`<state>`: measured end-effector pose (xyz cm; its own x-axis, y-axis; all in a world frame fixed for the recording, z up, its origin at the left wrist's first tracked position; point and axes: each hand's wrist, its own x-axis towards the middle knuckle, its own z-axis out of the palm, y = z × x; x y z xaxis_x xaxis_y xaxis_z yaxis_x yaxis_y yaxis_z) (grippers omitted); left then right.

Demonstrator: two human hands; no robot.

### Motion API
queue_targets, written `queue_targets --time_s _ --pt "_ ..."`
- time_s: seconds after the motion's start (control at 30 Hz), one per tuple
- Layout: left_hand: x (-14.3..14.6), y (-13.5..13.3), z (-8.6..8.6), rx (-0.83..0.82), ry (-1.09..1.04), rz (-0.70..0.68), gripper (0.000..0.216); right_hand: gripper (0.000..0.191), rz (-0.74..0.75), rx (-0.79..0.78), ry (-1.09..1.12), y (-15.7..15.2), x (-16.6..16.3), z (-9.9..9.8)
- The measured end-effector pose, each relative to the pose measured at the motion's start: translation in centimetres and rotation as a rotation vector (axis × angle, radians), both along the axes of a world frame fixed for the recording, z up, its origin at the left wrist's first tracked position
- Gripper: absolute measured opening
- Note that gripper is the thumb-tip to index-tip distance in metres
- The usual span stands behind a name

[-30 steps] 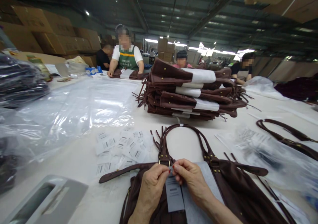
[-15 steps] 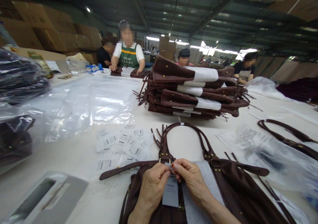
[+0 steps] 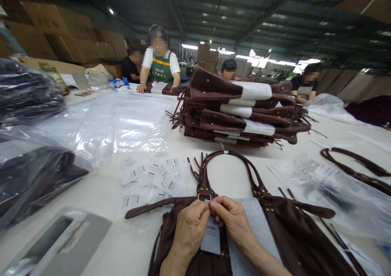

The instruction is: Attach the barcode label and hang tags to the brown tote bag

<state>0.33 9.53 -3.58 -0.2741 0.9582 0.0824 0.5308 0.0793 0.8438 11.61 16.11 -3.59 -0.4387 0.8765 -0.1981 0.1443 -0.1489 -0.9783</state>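
Note:
A dark brown leather handbag [image 3: 293, 235] lies flat on the white table in front of me, its looped handles [image 3: 227, 164] pointing away. My left hand [image 3: 191, 229] and my right hand [image 3: 233, 221] meet at the brass ring at the base of the left handle. Both pinch the top of a grey paper hang tag [image 3: 211, 237] that hangs down over the bag. A grey felt sheet [image 3: 253, 223] lies under my right hand.
Loose barcode labels [image 3: 152, 176] lie left of the bag. A stack of brown bags [image 3: 241, 113] stands behind it. Clear plastic bags [image 3: 100, 125] cover the left side, a grey device [image 3: 58, 243] sits near left. Other people work at the far edge.
The grey tag has slid upward between my fingers and hangs shorter. My hands stay at the handle ring. The view has shifted slightly.

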Motion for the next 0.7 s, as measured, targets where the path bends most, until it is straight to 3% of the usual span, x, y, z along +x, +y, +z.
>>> queue_targets --time_s 0.17,0.43,0.7 --pt "0.14 0.01 -0.09 -0.007 -0.013 0.039 0.022 0.029 0.013 0.003 0.063 -0.40 0.47 -0.20" --pt "-0.11 -0.08 0.14 0.015 -0.035 -0.002 0.023 0.026 0.027 -0.174 0.104 0.01 0.53 0.51" --pt "-0.12 -0.24 0.44 0.002 0.007 -0.020 0.021 0.025 0.045 -0.152 0.101 0.01 0.65 0.46"
